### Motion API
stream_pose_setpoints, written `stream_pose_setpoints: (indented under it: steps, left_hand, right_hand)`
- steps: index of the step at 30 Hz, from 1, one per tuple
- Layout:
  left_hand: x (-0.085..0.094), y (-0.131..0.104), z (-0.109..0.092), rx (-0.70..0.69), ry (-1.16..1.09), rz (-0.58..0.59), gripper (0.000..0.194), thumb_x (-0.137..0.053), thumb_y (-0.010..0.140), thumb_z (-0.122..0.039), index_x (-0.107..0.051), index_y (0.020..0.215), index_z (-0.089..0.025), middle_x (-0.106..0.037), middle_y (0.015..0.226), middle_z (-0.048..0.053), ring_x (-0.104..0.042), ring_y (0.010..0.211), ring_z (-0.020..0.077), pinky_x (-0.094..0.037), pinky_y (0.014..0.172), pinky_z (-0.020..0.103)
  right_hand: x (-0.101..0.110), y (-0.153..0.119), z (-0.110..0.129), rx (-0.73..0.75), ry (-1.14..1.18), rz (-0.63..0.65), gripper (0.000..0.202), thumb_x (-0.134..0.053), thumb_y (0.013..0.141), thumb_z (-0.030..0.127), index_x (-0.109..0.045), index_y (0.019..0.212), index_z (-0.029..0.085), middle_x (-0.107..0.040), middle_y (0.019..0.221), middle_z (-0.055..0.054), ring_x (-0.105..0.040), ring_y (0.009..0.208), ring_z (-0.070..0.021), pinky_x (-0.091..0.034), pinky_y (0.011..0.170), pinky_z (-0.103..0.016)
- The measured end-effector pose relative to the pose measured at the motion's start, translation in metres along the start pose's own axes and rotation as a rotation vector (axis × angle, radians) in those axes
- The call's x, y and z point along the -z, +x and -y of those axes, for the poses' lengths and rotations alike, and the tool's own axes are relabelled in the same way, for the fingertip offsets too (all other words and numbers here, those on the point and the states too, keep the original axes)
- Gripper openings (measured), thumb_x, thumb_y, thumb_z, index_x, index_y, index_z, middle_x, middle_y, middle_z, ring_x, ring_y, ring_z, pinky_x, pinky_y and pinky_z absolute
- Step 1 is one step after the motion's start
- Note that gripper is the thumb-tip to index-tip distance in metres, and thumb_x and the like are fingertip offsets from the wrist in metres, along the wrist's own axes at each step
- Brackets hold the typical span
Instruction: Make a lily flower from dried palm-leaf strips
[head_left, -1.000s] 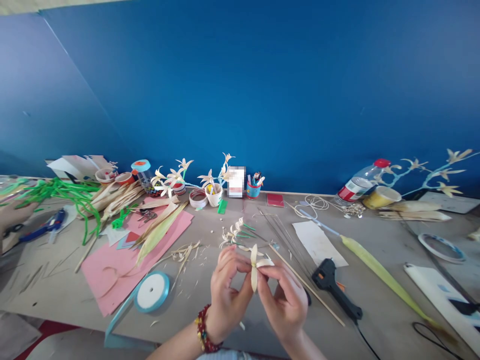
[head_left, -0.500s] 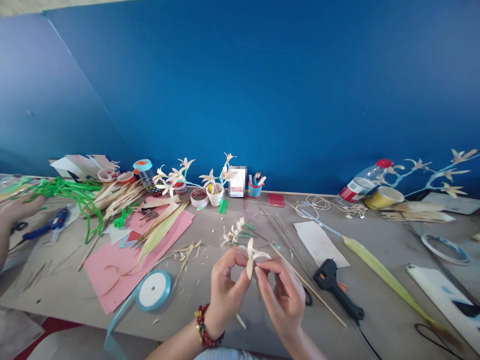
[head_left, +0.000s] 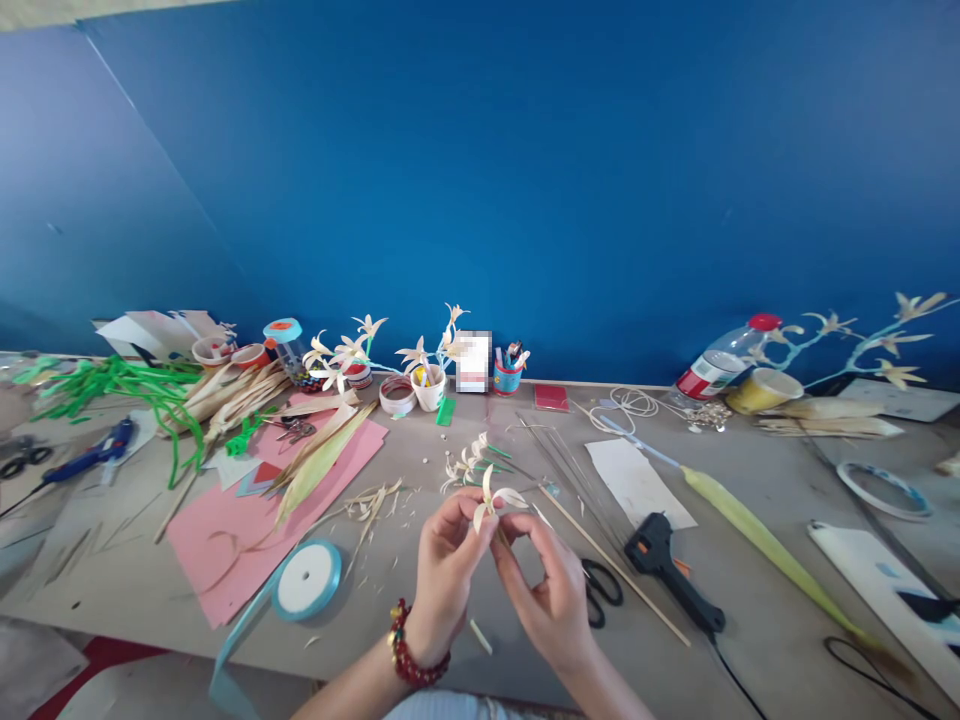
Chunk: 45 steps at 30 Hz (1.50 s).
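Between my fingertips is a cream-white handmade flower [head_left: 489,500] with pointed petals, apparently of corn husk. My left hand [head_left: 448,560], with a red bead bracelet at the wrist, pinches it from the left side. From the right, my right hand [head_left: 541,580] is closed on the flower's base, where its fingers hide most of the stem. Just beyond the hands lie small white flowers [head_left: 469,462] on green stems. Black-handled scissors [head_left: 602,592] rest beside my right hand, and a short pale strip [head_left: 481,637] lies below the hands.
A black glue gun [head_left: 671,570] and a thin wooden stick [head_left: 637,590] lie to the right. At left are a blue ribbon spool [head_left: 306,581], pink paper [head_left: 217,540] and green stems [head_left: 120,385]. Cups of flowers and a plastic bottle [head_left: 724,360] stand by the blue wall.
Both hands have shifted slightly left with the flower, and it has turned a little. More of the scissors shows beside my right hand. Another person's hand at the far left has withdrawn.
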<state>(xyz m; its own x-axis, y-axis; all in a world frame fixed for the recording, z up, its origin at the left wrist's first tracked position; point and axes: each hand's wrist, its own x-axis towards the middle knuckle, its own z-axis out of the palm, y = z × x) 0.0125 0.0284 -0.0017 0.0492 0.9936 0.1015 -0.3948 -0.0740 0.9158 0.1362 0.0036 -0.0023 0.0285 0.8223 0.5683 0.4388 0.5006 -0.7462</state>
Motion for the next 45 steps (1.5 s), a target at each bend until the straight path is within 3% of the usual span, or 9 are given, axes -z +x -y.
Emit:
stream_pose_setpoints:
  steps: [6, 22, 26, 32, 35, 39, 45]
  left_hand:
    - [0.001, -0.001, 0.003, 0.008, 0.004, -0.026, 0.017, -0.069, 0.084, -0.028, -0.064, 0.073, -0.015, -0.066, 0.096, 0.008, -0.063, 0.09, 0.0202, -0.05, 0.082, 0.031]
    - [0.001, -0.001, 0.003, -0.037, -0.031, -0.054, 0.018, -0.068, 0.085, -0.024, -0.061, 0.071, -0.016, -0.066, 0.094, 0.006, -0.061, 0.089, 0.0181, -0.047, 0.084, 0.028]
    - [0.0, -0.002, 0.005, -0.016, -0.052, -0.044, 0.017, -0.068, 0.086, -0.025, -0.062, 0.073, -0.016, -0.066, 0.091, 0.006, -0.061, 0.088, 0.0174, -0.047, 0.083, 0.028]
    - [-0.001, -0.002, 0.007, 0.02, -0.135, -0.034, 0.016, -0.068, 0.086, -0.026, -0.061, 0.075, -0.016, -0.064, 0.088, 0.005, -0.056, 0.068, 0.0117, -0.047, 0.066, 0.024]
    - [-0.002, -0.002, 0.007, 0.019, -0.12, -0.049, 0.015, -0.068, 0.086, -0.026, -0.062, 0.076, -0.016, -0.062, 0.087, 0.004, -0.055, 0.068, 0.0114, -0.047, 0.066, 0.024]
    - [-0.001, -0.001, 0.005, -0.063, -0.002, -0.061, 0.017, -0.068, 0.086, -0.026, -0.06, 0.073, -0.016, -0.063, 0.087, 0.005, -0.059, 0.077, 0.0151, -0.048, 0.074, 0.027]
    - [0.001, -0.002, -0.002, -0.307, 0.3, -0.015, 0.01, -0.062, 0.088, -0.019, -0.062, 0.077, -0.018, -0.066, 0.092, 0.007, -0.062, 0.086, 0.0203, -0.048, 0.08, 0.032]
  right_hand:
    - [-0.003, -0.001, -0.006, -0.003, -0.078, 0.008, 0.007, -0.057, 0.089, 0.014, -0.058, 0.089, 0.021, -0.068, 0.079, -0.004, -0.067, 0.071, -0.0187, -0.053, 0.064, -0.028]
    - [-0.007, 0.001, -0.01, 0.126, -0.176, -0.02, 0.015, -0.057, 0.088, 0.009, -0.058, 0.094, 0.023, -0.07, 0.082, -0.004, -0.065, 0.074, -0.0195, -0.051, 0.068, -0.03]
    - [-0.007, 0.002, -0.008, 0.088, -0.116, -0.026, 0.014, -0.055, 0.09, 0.009, -0.058, 0.092, 0.022, -0.069, 0.081, -0.004, -0.066, 0.072, -0.018, -0.051, 0.066, -0.028]
    - [-0.009, 0.002, -0.005, -0.07, 0.018, -0.004, 0.01, -0.054, 0.093, 0.016, -0.059, 0.087, 0.022, -0.069, 0.074, -0.001, -0.065, 0.063, -0.0155, -0.049, 0.057, -0.024]
    - [-0.01, 0.0, -0.006, -0.114, 0.072, 0.005, 0.011, -0.054, 0.093, 0.017, -0.059, 0.085, 0.022, -0.066, 0.07, 0.0, -0.063, 0.06, -0.0147, -0.048, 0.054, -0.023]
    - [-0.006, 0.0, -0.008, -0.071, 0.109, -0.009, 0.01, -0.055, 0.091, 0.014, -0.06, 0.089, 0.022, -0.067, 0.077, -0.001, -0.065, 0.069, -0.0163, -0.051, 0.064, -0.025]
    - [0.001, 0.012, -0.005, -0.029, 0.152, -0.036, 0.015, -0.059, 0.089, 0.012, -0.062, 0.098, 0.023, -0.066, 0.093, -0.004, -0.064, 0.086, -0.0183, -0.051, 0.076, -0.029]
